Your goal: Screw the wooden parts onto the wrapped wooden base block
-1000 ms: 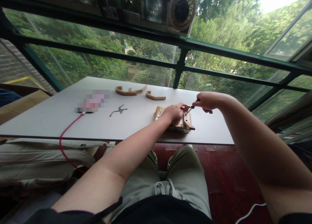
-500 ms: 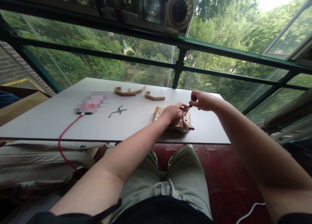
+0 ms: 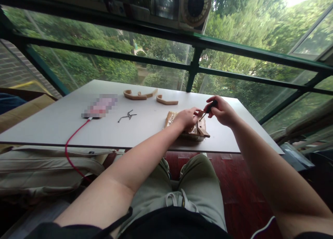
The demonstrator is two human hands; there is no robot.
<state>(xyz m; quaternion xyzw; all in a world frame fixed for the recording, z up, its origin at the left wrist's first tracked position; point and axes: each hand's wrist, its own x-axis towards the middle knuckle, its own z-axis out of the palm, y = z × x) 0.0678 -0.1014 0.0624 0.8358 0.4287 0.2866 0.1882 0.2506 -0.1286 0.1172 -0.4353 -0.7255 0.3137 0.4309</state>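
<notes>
My right hand (image 3: 221, 110) is closed round the black handle of a screwdriver (image 3: 210, 107). The tool tilts down to the left, and its tip meets a wooden piece (image 3: 202, 128) with a dark hole in it. That piece lies on the right end of a block wrapped in shiny brown film or tape (image 3: 170, 119). My left hand (image 3: 187, 119) rests over the block, its fingers closed on the upper end of the wooden piece; the fingertips are partly hidden. Whether a screw sits under the tip is too small to tell.
Three curved wooden hooks (image 3: 167, 101) lie at the back of the white table (image 3: 145, 131). Several dark metal rods or long screws (image 3: 128, 116) lie left of the middle. A blurred phone (image 3: 102, 105) with a red cable (image 3: 68, 142) is farther left. Window bars (image 3: 194, 67) rise behind the table.
My right hand has turned and opened its grip somewhat on the screwdriver, so more of the black handle shows. My left hand and the block stay in place; the view has shifted slightly.
</notes>
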